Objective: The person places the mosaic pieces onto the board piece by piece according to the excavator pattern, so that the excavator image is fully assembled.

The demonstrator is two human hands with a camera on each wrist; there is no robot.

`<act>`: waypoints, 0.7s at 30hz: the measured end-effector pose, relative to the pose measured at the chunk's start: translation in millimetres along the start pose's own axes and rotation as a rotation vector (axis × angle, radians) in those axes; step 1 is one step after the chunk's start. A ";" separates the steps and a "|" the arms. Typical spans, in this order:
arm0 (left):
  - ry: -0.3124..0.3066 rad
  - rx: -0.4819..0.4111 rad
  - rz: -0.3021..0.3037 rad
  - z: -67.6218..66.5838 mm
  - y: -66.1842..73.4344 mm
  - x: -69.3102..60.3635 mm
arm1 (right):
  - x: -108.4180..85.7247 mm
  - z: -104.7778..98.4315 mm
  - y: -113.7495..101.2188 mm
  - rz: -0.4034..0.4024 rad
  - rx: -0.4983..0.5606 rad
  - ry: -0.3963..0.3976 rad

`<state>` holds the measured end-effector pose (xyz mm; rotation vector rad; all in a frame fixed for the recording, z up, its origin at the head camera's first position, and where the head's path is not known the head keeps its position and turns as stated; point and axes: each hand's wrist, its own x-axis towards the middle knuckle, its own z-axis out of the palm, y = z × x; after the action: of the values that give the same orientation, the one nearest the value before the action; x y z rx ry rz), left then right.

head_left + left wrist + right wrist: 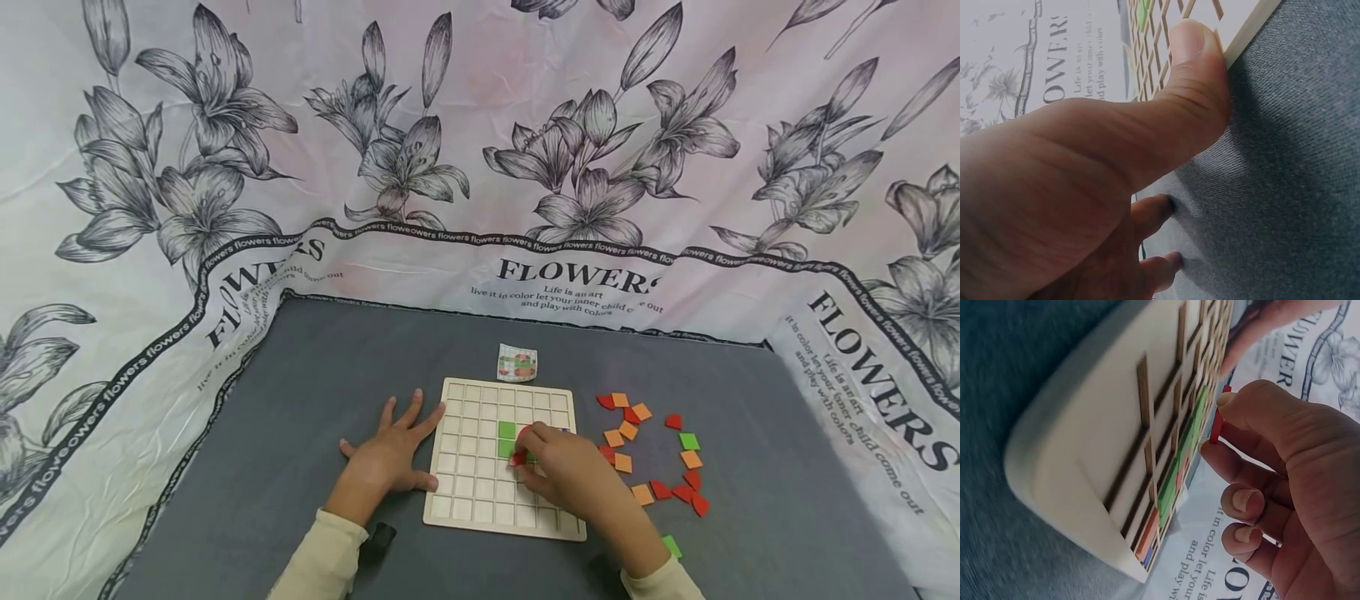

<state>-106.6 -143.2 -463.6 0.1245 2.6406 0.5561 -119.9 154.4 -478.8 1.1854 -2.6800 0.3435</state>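
Observation:
A wooden grid board point(462, 487) lies on the grey cloth. My left hand point(386, 458) is spread at its left side, thumb and a fingertip touching the edge; in the left wrist view the thumb point(1194, 69) rests on the rim. Over the middle of the board, my right hand point(570, 471) pinches a red tile point(1217, 422) between thumb and index finger, raised off the grid in the right wrist view. Green tiles point(507, 430) sit in cells beside these fingers. An orange tile point(1147, 536) and a blue one point(1148, 555) also lie in the grid. My right hand hides part of the board.
Loose orange tiles point(622, 462), red tiles point(701, 504) and green tiles point(688, 442) lie scattered right of the board. A small pattern card point(517, 363) lies behind it. A dark object point(378, 540) is by the left wrist. Flower-printed cloth point(420, 267) borders the table.

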 end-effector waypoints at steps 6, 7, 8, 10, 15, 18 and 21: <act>0.012 0.012 -0.004 2.2 1.1 0.3 | 0.7 5.4 -5.4 0.005 -0.022 -0.027; 0.014 0.015 -0.005 1.9 1.2 0.4 | 1.6 5.2 -6.4 0.003 -0.024 -0.030; 0.015 0.017 -0.007 1.6 1.0 0.3 | 2.3 5.1 -7.3 0.001 -0.024 -0.032; 0.014 0.018 -0.009 1.2 1.0 0.5 | 3.7 5.1 -9.0 -0.003 -0.021 -0.041; 0.013 0.016 -0.008 1.4 1.2 1.4 | 5.0 6.4 -11.7 0.004 -0.016 -0.077; 0.005 0.019 -0.013 1.4 1.6 2.5 | 4.8 8.0 -12.3 0.012 -0.017 -0.096; -0.006 0.023 -0.020 1.4 1.5 2.8 | 4.2 10.1 -12.4 0.016 -0.019 -0.111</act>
<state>-108.5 -140.8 -465.2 0.1065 2.6398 0.5183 -114.2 140.4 -485.7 1.2121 -2.7817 0.2615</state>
